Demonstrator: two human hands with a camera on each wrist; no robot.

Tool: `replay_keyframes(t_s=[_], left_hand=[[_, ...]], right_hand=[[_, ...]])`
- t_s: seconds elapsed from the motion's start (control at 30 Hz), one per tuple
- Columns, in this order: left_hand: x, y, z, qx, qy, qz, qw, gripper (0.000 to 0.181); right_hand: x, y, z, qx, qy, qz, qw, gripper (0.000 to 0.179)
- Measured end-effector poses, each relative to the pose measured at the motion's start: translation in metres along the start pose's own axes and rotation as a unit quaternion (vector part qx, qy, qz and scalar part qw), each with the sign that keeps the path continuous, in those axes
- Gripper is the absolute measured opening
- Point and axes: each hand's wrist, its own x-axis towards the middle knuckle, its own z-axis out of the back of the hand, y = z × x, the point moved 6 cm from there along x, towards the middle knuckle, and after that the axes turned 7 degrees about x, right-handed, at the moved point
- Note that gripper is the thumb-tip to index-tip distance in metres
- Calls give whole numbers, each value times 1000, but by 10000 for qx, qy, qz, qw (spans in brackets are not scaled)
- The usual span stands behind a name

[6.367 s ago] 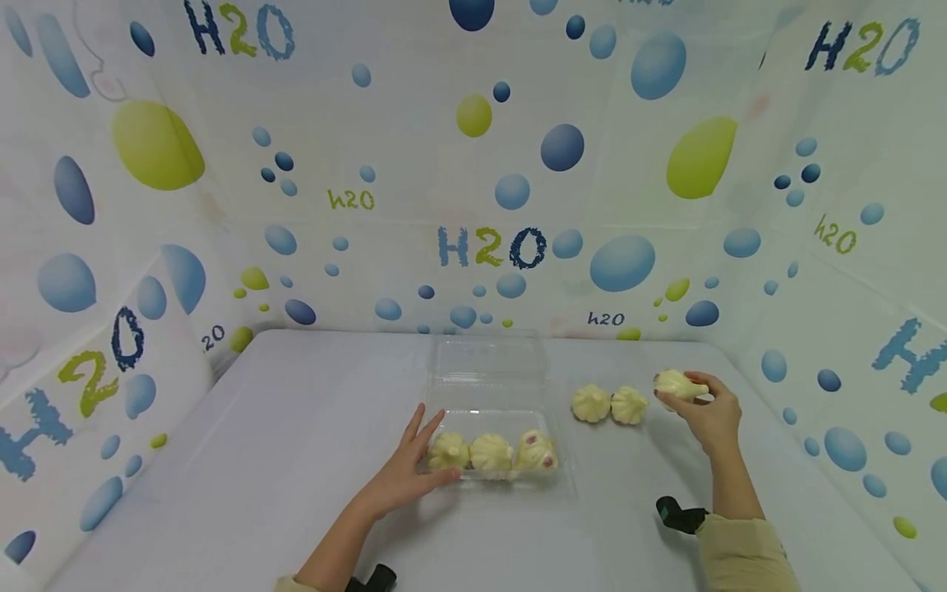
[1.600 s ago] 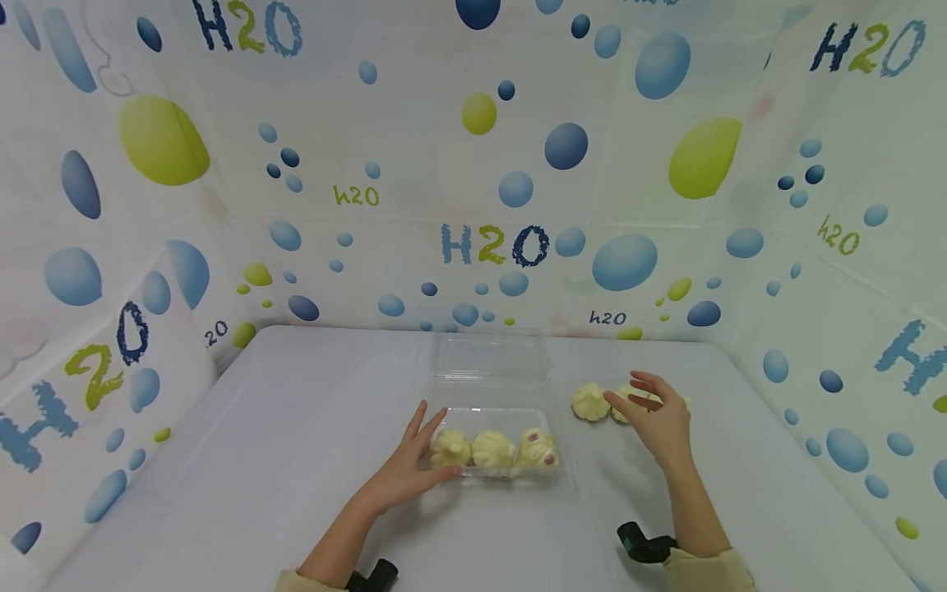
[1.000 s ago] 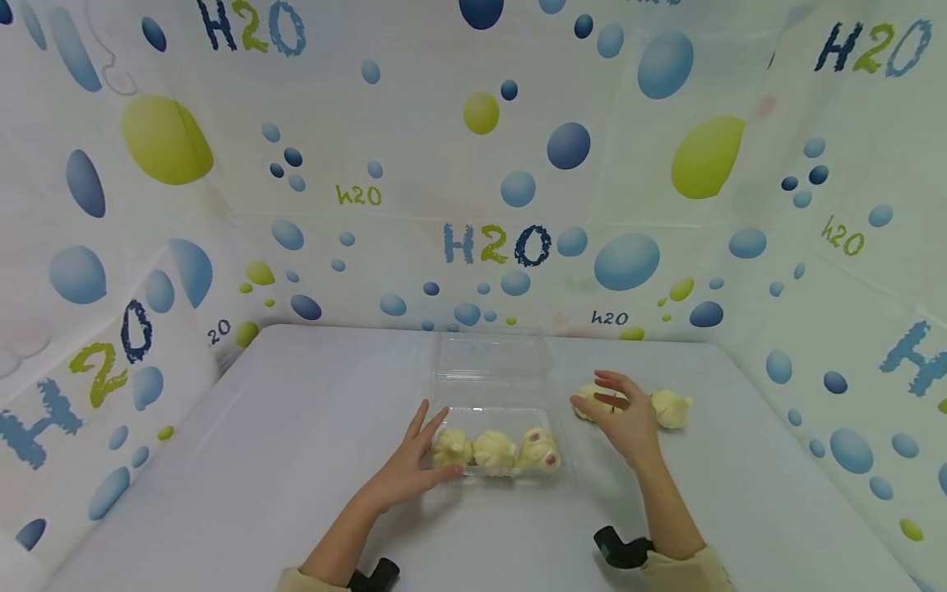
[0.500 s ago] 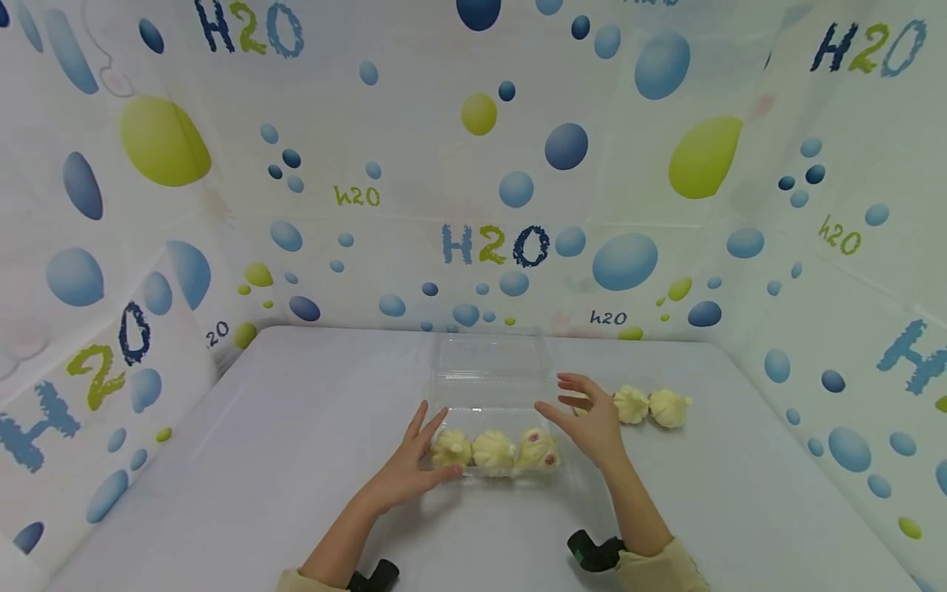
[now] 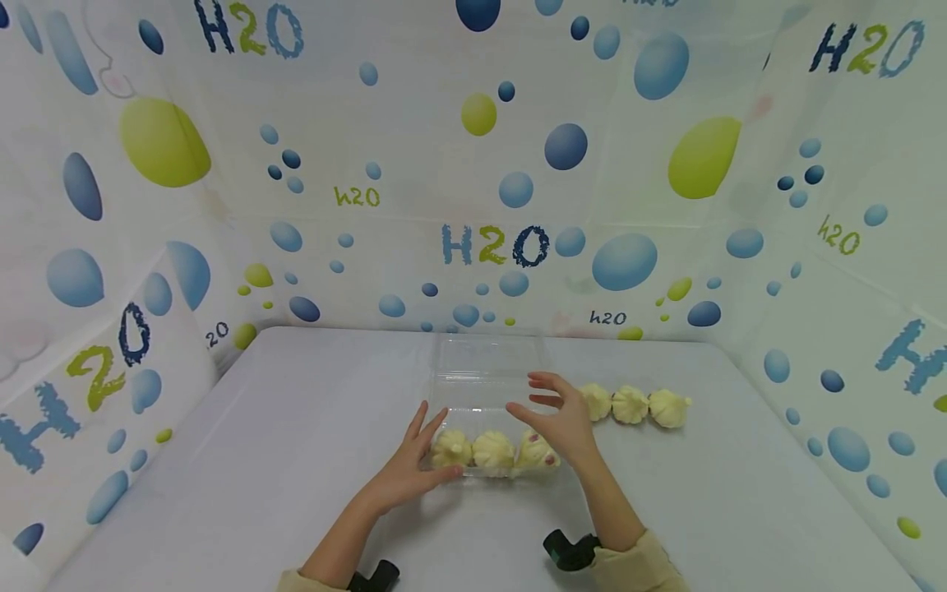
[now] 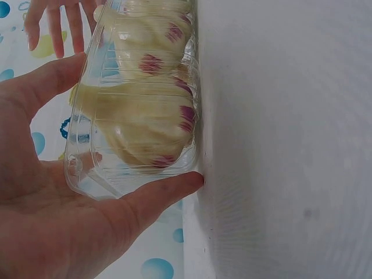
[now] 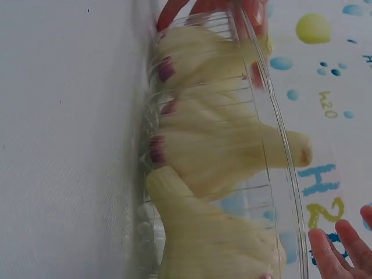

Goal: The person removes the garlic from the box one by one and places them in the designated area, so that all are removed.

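Nearest: a bare left hand (image 5: 409, 474), braced against the left end of a clear, rectangular plastic box (image 5: 481, 421), with fingers spread and mostly straight, not curled round it. Above the box's right end: a bare right hand (image 5: 565, 423), with thumb and fingers well parted and nothing between them.

Looks like a reach into the box for one of three cream, rounded, garlic-like bulbs (image 5: 493, 450) with purple patches; would next call for closing round it and lifting it clear while steadying the box.

Runs left to right, in both the box's long axis and the bulbs' row. Stands neck-up at left and in the middle; lies tipped at right, with purple patches upward and neck slanting down.

Beyond, on a white table (image 5: 311, 460), right of the box: three more cream, garlic-like bulbs (image 5: 630, 405) in a left-to-right line, with the leftmost partly hidden and the outermost neck pointing right. Farther back: a clear plastic lid (image 5: 488, 358), folded open toward a white, bubble-printed backdrop (image 5: 414, 140).
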Motion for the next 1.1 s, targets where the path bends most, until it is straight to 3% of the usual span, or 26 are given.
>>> replay_keyframes(t_s=[0.27, 0.77, 1.1], left_hand=[[0, 1, -1, -14, 23, 33, 10000, 84], [1, 1, 0, 113, -24, 16, 9999, 83], [1, 1, 0, 191, -41, 54, 9998, 84]], right_hand=[[-1, 1, -15, 78, 84, -136, 9998, 52], [1, 3, -40, -133, 417, 173, 9989, 53], [-3, 3, -54, 21, 658, 276, 9974, 50]])
